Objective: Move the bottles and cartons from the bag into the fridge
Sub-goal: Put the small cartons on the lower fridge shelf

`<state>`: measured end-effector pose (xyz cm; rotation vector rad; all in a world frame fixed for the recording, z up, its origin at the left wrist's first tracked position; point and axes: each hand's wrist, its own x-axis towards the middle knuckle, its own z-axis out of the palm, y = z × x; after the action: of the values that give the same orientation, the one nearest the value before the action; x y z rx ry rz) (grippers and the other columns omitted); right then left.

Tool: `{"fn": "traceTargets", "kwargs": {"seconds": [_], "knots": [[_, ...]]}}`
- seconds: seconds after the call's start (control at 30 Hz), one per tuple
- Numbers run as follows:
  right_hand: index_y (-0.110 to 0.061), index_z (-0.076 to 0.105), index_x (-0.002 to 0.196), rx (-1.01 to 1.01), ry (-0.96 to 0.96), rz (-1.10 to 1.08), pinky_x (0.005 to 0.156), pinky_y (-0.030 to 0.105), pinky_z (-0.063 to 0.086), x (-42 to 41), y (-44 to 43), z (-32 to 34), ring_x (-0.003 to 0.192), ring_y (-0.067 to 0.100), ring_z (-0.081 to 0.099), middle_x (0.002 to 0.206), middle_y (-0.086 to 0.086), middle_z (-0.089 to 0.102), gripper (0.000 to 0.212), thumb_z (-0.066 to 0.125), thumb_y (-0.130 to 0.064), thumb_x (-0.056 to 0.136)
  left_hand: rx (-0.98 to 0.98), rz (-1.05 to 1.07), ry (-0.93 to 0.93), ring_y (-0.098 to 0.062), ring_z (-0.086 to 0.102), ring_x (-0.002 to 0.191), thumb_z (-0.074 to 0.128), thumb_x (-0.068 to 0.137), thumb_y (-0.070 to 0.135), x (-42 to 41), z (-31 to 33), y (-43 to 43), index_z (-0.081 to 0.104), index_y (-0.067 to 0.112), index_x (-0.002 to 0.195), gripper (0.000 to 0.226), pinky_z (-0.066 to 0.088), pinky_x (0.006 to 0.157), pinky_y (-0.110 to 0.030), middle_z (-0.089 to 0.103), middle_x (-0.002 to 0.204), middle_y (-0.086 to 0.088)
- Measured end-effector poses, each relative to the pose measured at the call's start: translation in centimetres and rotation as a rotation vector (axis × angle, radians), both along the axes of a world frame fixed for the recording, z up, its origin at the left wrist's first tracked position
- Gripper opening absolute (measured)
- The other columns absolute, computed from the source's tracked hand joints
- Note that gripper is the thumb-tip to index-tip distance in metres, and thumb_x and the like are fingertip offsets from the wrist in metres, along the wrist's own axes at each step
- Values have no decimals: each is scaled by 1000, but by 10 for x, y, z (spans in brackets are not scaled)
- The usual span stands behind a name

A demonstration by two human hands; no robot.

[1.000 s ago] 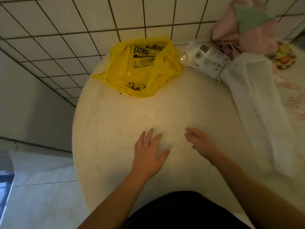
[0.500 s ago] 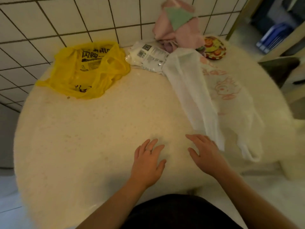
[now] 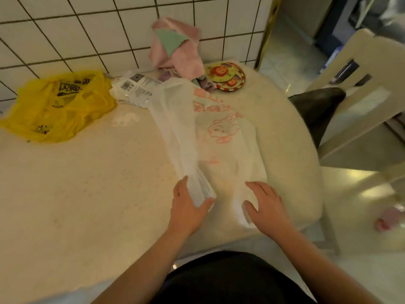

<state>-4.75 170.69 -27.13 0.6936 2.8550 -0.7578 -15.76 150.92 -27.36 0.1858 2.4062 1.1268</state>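
Note:
A white translucent plastic bag (image 3: 219, 132) with orange print lies flat on the round cream table (image 3: 87, 183), its handles pointing toward me. My left hand (image 3: 186, 207) holds the bag's left handle between thumb and fingers. My right hand (image 3: 267, 207) rests with spread fingers on the bag by the right handle, thumb touching it. A crumpled yellow bag (image 3: 59, 106) with black print sits at the back left. No bottle, carton or fridge shows.
A white printed plastic packet (image 3: 135, 88) lies between the two bags. Pink and green cloths (image 3: 177, 49) lean on the tiled wall beside a colourful round plate (image 3: 228, 76). A chair with a black seat (image 3: 315, 106) stands at the table's right.
My view has swung right. Both hands moved from the bare tabletop to the white bag's handles, and the left hand took hold of one.

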Motion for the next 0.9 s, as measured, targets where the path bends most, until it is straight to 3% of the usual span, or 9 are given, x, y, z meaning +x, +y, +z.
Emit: {"fn": "traceTargets", "kwargs": {"seconds": [0.2,0.33,0.4,0.5,0.57,0.67,0.8,0.83,0.9], "knots": [[-27,-7,154,-310,-162,-198,115,49,21,-24,12,-26,147,33,9,162,0,-3,112,67,-61,78,204,548,-355,-35,47,129,81,75,44,-43,-6,47,15,18,153,105,43,105,-50,39,149,-11],[-32,-19,150,-275,-189,-231,112,49,27,-48,5,-41,144,35,14,161,0,-9,122,72,-59,72,248,634,-478,-37,61,110,86,58,47,-62,-18,53,30,13,143,107,51,93,-55,57,127,-11],[-29,-16,151,-195,-216,-181,107,46,36,-57,7,-48,134,37,31,156,9,9,115,70,-50,78,235,637,-503,-33,68,95,85,48,40,-66,-28,56,49,6,127,93,57,83,-52,66,113,-13],[-21,7,154,-264,-243,-134,99,41,45,-65,18,-53,123,36,48,147,14,30,84,61,-21,90,201,575,-478,-25,61,66,68,76,16,-57,-9,64,62,1,104,32,52,63,-30,66,89,-13],[-11,33,145,-259,-252,-122,92,33,44,-64,27,-55,119,34,53,138,16,48,54,51,-11,94,185,541,-429,-26,54,58,55,86,12,-53,-1,62,66,5,107,24,44,56,-28,61,81,-13],[-6,55,125,-239,-115,-173,89,32,45,-54,39,-49,110,30,57,123,14,60,31,42,-16,99,201,549,-282,-42,63,102,47,87,8,-49,2,52,71,16,106,32,52,80,-38,66,112,-23],[1,57,104,-377,302,-344,89,37,44,-52,50,-16,101,32,55,108,11,53,22,42,-14,98,317,674,-65,-33,58,93,47,86,2,-36,20,38,68,15,83,24,43,71,-32,65,92,-6],[-1,56,108,-409,388,-353,97,37,42,-55,52,-2,107,28,51,115,6,48,25,41,-15,96,378,720,-35,-31,58,97,48,85,0,-36,26,35,67,12,83,23,44,76,-34,66,98,-3],[-11,53,127,-489,494,-307,109,24,34,-66,51,28,125,13,42,135,-3,41,41,37,-16,91,513,786,-1,-24,58,108,46,81,-4,-41,40,29,69,3,100,30,46,87,-31,68,111,7]]}}
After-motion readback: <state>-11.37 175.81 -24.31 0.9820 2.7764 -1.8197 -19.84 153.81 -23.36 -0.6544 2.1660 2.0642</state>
